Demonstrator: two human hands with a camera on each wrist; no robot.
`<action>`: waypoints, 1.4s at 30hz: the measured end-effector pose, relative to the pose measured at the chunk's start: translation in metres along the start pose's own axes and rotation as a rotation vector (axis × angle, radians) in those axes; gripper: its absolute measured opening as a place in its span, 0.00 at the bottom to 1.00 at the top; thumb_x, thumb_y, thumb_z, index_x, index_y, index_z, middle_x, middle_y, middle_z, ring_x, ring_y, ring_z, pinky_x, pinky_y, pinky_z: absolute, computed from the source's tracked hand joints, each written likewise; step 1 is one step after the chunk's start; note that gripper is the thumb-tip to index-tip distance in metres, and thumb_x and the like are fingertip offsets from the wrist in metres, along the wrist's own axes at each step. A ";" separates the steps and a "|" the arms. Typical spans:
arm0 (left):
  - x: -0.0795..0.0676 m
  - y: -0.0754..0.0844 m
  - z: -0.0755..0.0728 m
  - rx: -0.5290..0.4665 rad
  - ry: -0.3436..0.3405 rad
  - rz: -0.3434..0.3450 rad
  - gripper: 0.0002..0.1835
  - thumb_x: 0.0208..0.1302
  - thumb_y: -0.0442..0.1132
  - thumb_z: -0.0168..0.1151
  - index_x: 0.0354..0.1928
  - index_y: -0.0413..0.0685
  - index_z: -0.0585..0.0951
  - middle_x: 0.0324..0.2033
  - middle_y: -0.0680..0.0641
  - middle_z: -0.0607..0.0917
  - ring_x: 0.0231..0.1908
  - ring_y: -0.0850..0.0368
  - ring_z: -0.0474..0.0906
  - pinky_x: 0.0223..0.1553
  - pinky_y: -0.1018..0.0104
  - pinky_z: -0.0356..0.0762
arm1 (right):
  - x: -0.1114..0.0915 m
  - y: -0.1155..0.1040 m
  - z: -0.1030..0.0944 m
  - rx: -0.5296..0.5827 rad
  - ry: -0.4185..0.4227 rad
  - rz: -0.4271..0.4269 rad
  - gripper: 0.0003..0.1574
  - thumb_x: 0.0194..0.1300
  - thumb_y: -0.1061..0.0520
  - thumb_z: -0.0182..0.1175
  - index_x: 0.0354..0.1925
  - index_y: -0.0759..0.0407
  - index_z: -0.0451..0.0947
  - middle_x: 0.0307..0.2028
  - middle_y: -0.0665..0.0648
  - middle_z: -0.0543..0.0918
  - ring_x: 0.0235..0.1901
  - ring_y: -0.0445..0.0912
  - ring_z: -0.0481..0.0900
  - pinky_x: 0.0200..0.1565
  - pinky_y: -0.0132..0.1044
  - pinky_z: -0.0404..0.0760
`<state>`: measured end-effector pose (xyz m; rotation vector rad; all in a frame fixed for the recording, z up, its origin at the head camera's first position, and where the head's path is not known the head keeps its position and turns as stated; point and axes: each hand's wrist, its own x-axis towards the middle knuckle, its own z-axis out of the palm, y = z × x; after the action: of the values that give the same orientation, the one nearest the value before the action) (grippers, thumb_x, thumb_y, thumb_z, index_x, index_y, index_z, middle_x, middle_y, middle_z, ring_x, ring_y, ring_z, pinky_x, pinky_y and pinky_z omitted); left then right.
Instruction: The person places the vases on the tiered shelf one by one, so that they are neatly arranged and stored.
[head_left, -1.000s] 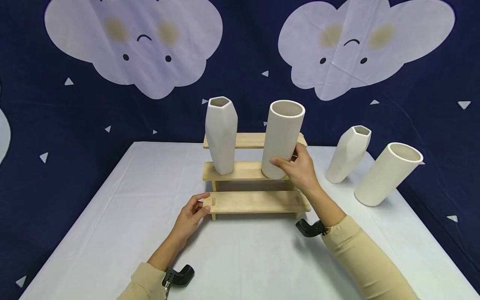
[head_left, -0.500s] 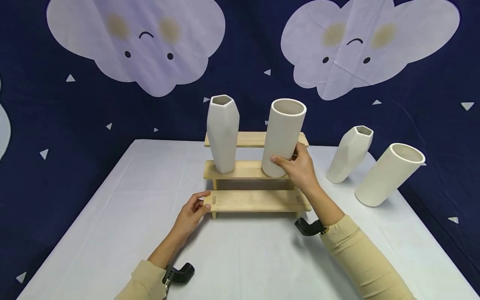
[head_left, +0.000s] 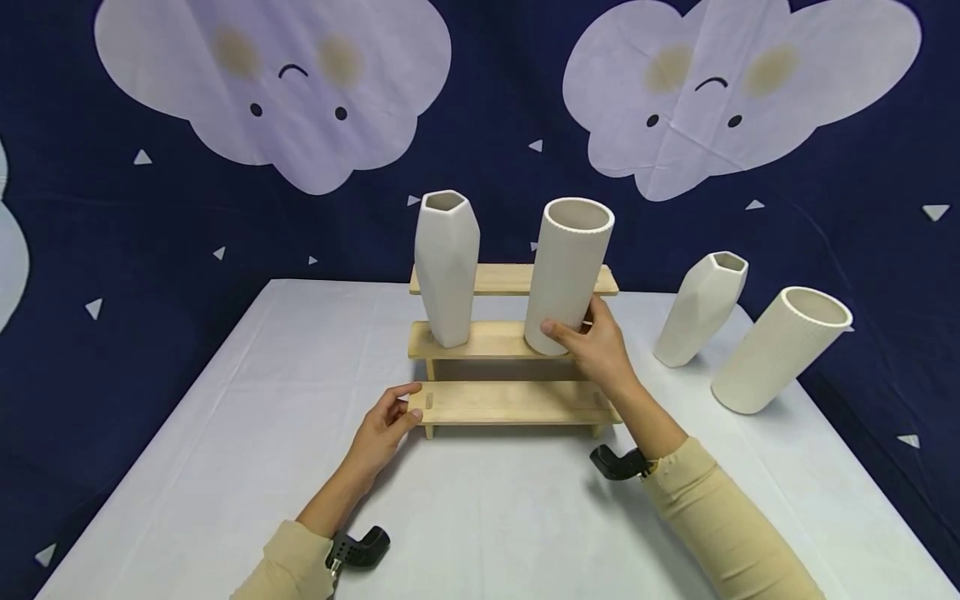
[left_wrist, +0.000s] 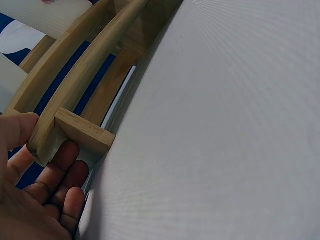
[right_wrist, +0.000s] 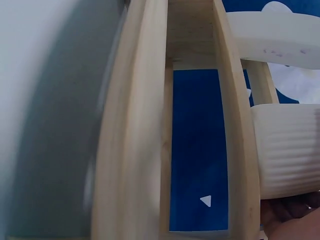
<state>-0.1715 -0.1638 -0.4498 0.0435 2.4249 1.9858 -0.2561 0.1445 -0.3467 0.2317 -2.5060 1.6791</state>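
Observation:
A three-tier wooden display stand (head_left: 517, 403) stands on the white-covered table. My left hand (head_left: 381, 433) pinches the left end of its lowest tier; in the left wrist view the thumb lies over the board (left_wrist: 75, 85) and the fingers curl under it. On the middle tier, at its right, a ribbed white cylindrical vase (head_left: 567, 275) stands upright. My right hand (head_left: 603, 350) holds that vase low down, thumb across its front and fingers round its right side, partly hidden behind it. A faceted white vase (head_left: 447, 267) stands on the same tier, at the left.
Right of the stand are another faceted vase (head_left: 701, 308) and another ribbed cylinder vase (head_left: 780, 350), both on the white tablecloth (head_left: 480, 508). A dark blue backdrop (head_left: 495, 100) with clouds hangs behind the table.
My right hand has shifted slightly down on the cylindrical vase, which keeps its place on the middle tier. My left hand stays on the stand. The head view has shifted slightly.

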 end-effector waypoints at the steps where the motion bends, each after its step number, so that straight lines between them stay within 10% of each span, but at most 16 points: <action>1: 0.000 0.000 0.000 0.001 0.001 0.001 0.22 0.65 0.40 0.59 0.61 0.55 0.72 0.37 0.43 0.78 0.36 0.62 0.71 0.37 0.72 0.68 | 0.000 0.001 0.000 -0.005 -0.006 0.004 0.50 0.53 0.43 0.69 0.66 0.58 0.57 0.59 0.64 0.71 0.57 0.56 0.72 0.57 0.49 0.72; 42: 0.002 0.000 0.002 0.005 0.003 -0.028 0.22 0.65 0.40 0.58 0.61 0.55 0.71 0.37 0.43 0.79 0.36 0.61 0.71 0.38 0.72 0.67 | -0.028 0.019 -0.020 0.014 0.025 -0.059 0.49 0.55 0.51 0.69 0.67 0.63 0.56 0.64 0.64 0.67 0.64 0.55 0.65 0.66 0.47 0.63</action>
<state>-0.1731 -0.1618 -0.4498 0.0064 2.4184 1.9690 -0.2323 0.1718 -0.3611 0.2811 -2.4452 1.6675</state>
